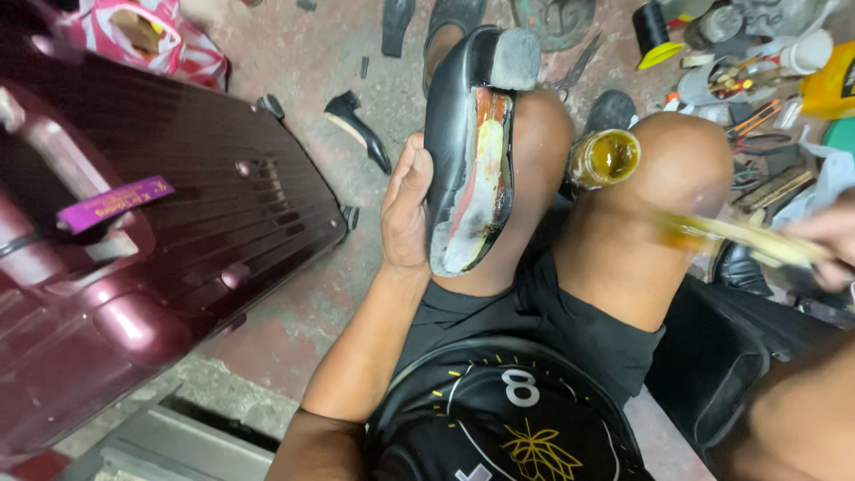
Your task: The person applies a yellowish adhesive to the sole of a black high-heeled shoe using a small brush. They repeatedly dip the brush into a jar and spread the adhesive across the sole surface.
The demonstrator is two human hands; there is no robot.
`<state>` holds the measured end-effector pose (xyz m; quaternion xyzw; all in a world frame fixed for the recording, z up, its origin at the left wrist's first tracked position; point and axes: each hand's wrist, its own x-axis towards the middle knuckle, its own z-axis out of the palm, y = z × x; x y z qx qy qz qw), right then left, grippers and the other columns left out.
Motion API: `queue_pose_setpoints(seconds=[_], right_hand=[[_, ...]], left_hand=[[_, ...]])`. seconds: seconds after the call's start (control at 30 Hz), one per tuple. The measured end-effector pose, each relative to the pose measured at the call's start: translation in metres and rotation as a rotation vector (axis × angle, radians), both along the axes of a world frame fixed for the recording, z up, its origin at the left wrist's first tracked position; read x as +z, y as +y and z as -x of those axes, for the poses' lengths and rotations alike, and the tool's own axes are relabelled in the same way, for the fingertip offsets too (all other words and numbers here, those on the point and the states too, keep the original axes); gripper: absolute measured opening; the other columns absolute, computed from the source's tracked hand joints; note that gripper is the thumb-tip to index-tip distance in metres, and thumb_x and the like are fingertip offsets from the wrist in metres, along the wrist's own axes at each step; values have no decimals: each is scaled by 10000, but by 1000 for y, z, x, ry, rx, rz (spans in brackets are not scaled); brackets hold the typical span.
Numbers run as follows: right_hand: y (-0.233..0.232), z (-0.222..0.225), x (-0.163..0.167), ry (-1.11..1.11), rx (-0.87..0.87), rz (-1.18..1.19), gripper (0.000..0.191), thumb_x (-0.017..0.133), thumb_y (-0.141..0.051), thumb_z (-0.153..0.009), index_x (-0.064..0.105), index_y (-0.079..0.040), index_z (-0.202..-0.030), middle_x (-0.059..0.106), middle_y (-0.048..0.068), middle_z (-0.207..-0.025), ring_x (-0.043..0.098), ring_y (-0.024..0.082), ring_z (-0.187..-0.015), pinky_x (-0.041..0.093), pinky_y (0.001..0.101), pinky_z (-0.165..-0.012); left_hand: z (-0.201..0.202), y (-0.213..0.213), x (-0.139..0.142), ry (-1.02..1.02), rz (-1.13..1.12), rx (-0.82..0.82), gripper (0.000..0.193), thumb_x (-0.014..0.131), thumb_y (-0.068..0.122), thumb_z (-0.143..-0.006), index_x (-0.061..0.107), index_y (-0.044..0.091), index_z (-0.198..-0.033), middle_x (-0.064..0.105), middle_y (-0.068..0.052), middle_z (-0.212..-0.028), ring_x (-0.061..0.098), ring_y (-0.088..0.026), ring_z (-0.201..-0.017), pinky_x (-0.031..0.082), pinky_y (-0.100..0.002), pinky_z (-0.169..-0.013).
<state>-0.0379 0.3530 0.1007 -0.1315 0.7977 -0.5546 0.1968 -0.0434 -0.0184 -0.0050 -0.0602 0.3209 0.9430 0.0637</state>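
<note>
The left hand (pixel 405 209) grips a black shoe (pixel 468 147), sole up, on the left knee. The right hand (pixel 828 240), blurry, seems to pinch a gluey brush (pixel 730 233) over the right knee. A glue jar (pixel 606 158) sits between the knees. A red suitcase (pixel 134 232) lies on the floor beside them. Tools (pixel 757 89) lie farther off.

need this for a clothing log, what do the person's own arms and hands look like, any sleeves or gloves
Both arms are bare, with no sleeves reaching the forearms. The left hand has no glove, ring or watch showing, and its wrist is plain. The right hand is motion-blurred at the frame edge; no glove shows, finer detail cannot be told. Black shorts and a black top with white and yellow print are worn.
</note>
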Motion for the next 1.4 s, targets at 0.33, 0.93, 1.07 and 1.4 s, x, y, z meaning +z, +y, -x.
queue_pose_setpoints(seconds=[0.33, 0.93, 1.07, 1.4], right_hand=[[15, -76, -86, -199, -495, 650, 295, 722, -208, -979, 663, 44, -1122, 632, 171, -702, 524, 155, -542, 402, 260, -462], [-101, -55, -32, 338, -208, 4, 183, 675, -112, -1008, 710, 25, -1125, 726, 100, -893, 653, 119, -703, 503, 227, -658], [-129, -41, -12, 403, -165, -166, 184, 698, -35, -899, 740, 16, -1071, 694, 90, -811, 633, 139, -643, 473, 265, -603], [-144, -34, 0, 563, -132, -250, 226, 755, -12, -862, 765, -14, -1088, 654, 70, -761, 616, 160, -596, 466, 301, -570]], left_hand=[[7, 8, 21, 52, -119, -25, 267, 578, 294, -1124, 533, 45, -1210, 638, -86, -1159, 623, -129, -1051, 487, -272, -970], [6, 18, 34, 56, -156, -40, 247, 523, 274, -1134, 516, 50, -1238, 651, -94, -1167, 648, -124, -1028, 526, -288, -946], [6, 23, 39, 86, -147, -18, 255, 535, 279, -1146, 527, 42, -1241, 646, -94, -1164, 632, -124, -1035, 509, -282, -956], [1, 25, 37, 62, -136, -14, 276, 556, 288, -1118, 535, 45, -1248, 634, -76, -1159, 618, -127, -1075, 493, -278, -990]])
